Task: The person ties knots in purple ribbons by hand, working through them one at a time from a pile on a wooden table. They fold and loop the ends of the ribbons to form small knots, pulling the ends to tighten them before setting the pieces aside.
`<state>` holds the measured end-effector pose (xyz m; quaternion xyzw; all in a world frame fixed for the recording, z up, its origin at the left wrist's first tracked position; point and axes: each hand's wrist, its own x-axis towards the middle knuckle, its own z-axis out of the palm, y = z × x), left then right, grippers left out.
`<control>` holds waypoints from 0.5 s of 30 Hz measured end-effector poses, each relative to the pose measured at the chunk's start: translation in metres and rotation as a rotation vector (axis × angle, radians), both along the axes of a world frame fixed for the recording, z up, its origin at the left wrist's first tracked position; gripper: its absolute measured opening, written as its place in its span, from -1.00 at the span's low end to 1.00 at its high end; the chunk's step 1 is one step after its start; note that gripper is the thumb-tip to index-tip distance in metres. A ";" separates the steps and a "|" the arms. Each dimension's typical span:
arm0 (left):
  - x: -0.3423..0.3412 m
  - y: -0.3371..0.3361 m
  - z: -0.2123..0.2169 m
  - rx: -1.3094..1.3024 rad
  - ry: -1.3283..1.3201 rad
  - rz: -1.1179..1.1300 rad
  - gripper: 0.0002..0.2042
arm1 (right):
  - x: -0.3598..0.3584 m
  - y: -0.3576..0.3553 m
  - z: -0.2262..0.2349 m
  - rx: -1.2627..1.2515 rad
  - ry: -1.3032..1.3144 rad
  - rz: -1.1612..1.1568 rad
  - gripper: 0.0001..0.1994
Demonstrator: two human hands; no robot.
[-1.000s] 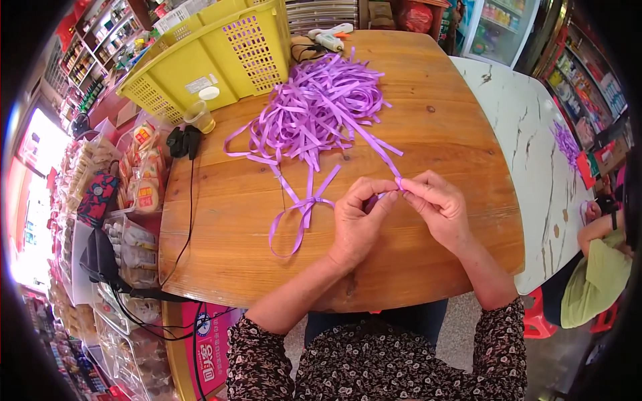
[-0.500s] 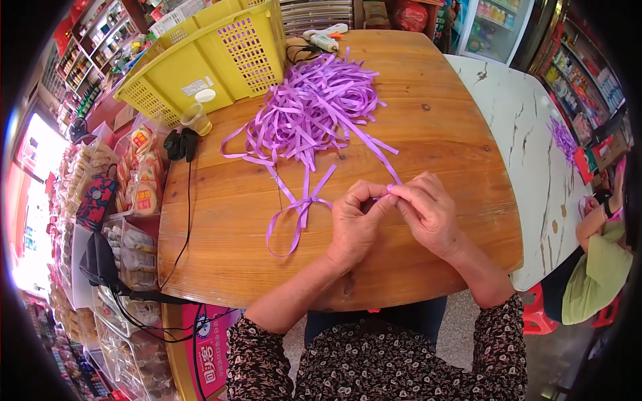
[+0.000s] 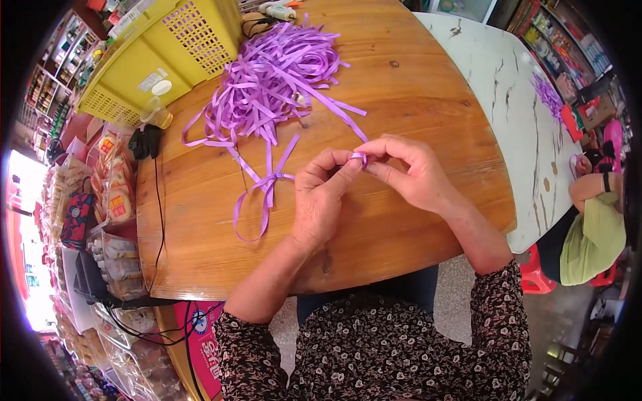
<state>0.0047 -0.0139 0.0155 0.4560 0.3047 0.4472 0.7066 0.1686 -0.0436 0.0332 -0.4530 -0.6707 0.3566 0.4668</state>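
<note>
Both hands meet over the wooden table (image 3: pixel 401 220), pinching a purple ribbon (image 3: pixel 360 158) that makes a small loop at the fingertips. My left hand (image 3: pixel 322 194) is closed on it with thumb and forefinger. From the other side, my right hand (image 3: pixel 408 172) pinches the same ribbon. One strand runs up from the fingers to a large tangled heap of purple ribbon (image 3: pixel 281 73). Left of my left hand lies a knotted purple bow (image 3: pixel 271 179) with a loop and loose tails; a strand from it passes toward my left hand.
A yellow plastic crate (image 3: pixel 160 60) stands at the far left, with a clear cup (image 3: pixel 156 113) and a black corded device (image 3: pixel 144 142) beside it. A glue gun (image 3: pixel 277 11) lies behind the heap. A marble-topped table (image 3: pixel 495 87) adjoins on the right, where another person's arm (image 3: pixel 592 194) shows.
The view has shifted, so the table things sit further up and left. Between my fingertips the ribbon now shows as a small loop; both hands still pinch it.
</note>
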 end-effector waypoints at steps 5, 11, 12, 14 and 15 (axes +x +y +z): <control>-0.001 0.002 -0.008 0.121 0.188 0.016 -0.91 | 0.003 -0.001 -0.013 0.596 -0.611 -0.208 -0.70; -0.014 0.010 -0.002 0.023 0.337 -0.073 -0.92 | 0.007 0.006 -0.013 0.896 -0.683 -0.166 -0.71; -0.017 0.011 -0.003 -0.026 0.280 -0.116 -0.93 | 0.009 0.006 -0.014 0.923 -0.656 -0.110 -0.70; -0.015 0.013 -0.002 -0.080 0.229 -0.164 -0.94 | 0.009 0.009 -0.015 1.001 -0.607 -0.062 -0.71; -0.015 0.014 -0.002 -0.113 0.181 -0.208 -0.95 | 0.012 0.008 -0.015 0.997 -0.602 -0.066 -0.71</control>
